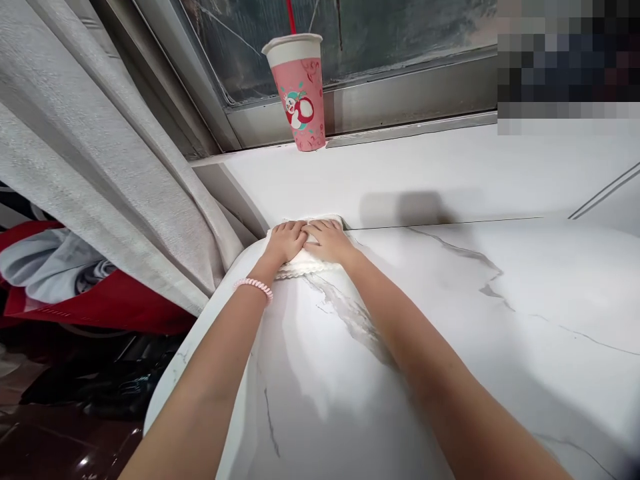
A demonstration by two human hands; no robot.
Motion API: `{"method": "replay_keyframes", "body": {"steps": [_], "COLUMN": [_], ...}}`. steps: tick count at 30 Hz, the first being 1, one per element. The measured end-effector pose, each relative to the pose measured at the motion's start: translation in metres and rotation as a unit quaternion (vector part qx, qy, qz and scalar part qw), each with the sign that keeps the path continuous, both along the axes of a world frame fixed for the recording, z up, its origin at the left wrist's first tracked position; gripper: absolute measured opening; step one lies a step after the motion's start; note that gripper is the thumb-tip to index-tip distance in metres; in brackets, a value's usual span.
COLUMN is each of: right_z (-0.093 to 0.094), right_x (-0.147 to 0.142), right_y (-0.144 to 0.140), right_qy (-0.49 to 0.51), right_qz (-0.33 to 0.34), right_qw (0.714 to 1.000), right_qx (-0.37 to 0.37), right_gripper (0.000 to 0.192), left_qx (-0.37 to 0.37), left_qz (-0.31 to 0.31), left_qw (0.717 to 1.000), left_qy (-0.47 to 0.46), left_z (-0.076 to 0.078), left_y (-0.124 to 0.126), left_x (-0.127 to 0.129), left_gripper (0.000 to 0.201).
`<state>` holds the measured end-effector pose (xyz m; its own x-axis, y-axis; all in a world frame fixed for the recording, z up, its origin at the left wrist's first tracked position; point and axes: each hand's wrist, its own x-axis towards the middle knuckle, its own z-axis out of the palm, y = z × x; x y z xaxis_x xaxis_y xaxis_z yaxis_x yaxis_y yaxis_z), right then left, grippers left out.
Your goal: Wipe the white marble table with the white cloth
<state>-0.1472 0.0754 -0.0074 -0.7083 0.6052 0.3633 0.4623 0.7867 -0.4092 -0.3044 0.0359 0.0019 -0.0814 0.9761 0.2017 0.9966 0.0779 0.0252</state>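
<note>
A white cloth (310, 269) lies on the marble-patterned tabletop (320, 387), at its far edge against the white wall. My left hand (286, 241) rests flat on the cloth's left part, fingers stretched forward; a pink coiled band (254, 285) circles that wrist. Beside it, my right hand (327, 241) also presses flat on the cloth, its fingers spread and their tips touching the left hand. Part of the cloth is hidden under both palms.
On the window ledge above the cloth stands a pink paper cup (305, 100) with a red straw. A pale curtain (125, 140) hangs along the table's left edge. Below it, a red bag (115, 303) holds grey fabric.
</note>
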Motion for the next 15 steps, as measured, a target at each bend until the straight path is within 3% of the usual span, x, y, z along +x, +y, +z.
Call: {"method": "replay_keyframes", "body": {"steps": [9, 15], "right_z": [0.001, 0.002], "right_x": [0.009, 0.038], "right_y": [-0.029, -0.075], "right_qy": [-0.03, -0.047], "right_qz": [-0.034, -0.033], "right_qw": [0.999, 0.998], "right_qx": [0.027, 0.038], "right_gripper": [0.043, 0.044], "left_qx": [0.032, 0.042], "left_qz": [-0.037, -0.06], "left_qw": [0.999, 0.997], "left_qy": [-0.007, -0.008], "left_z": [-0.004, -0.002], "left_y": [-0.018, -0.068], "left_x": [0.007, 0.035], "left_gripper": [0.044, 0.043]}}
